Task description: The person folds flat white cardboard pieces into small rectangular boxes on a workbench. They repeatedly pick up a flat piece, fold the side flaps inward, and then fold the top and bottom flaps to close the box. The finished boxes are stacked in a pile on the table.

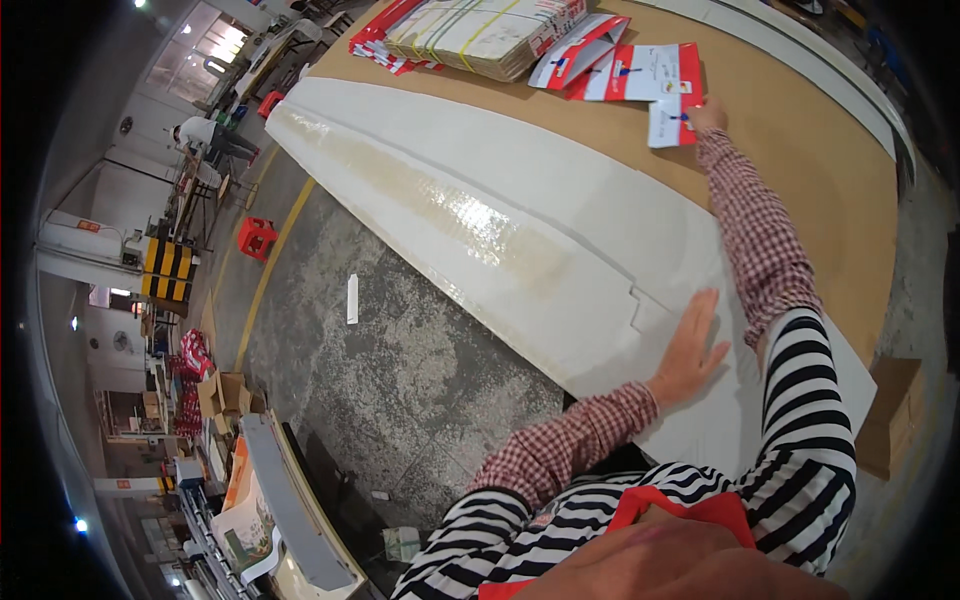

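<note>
One hand, the left hand [690, 352], lies nearest the body, flat with its fingers spread on a long white sheet [580, 200]. A stepped line marks the sheet just left of its fingertips, and a glossy band [480, 225] stretches away farther left. The sheet's slanting edge runs left of this hand, with the speckled floor [420, 370] past it. Well ahead, the right hand [708, 116] reaches to the right edge of a red-and-white card [668, 122]; whether its fingers pinch the card or only touch it, I cannot tell. The card lies on a brown surface [800, 170], beyond the sheet's far edge, and that surface runs on to the right of the hand, up to a pale curved border [830, 72]. Left of the card sit a folded printed piece [580, 52] and a strapped bundle [480, 38]. Far left of both hands stands a red stool [257, 238].
</note>
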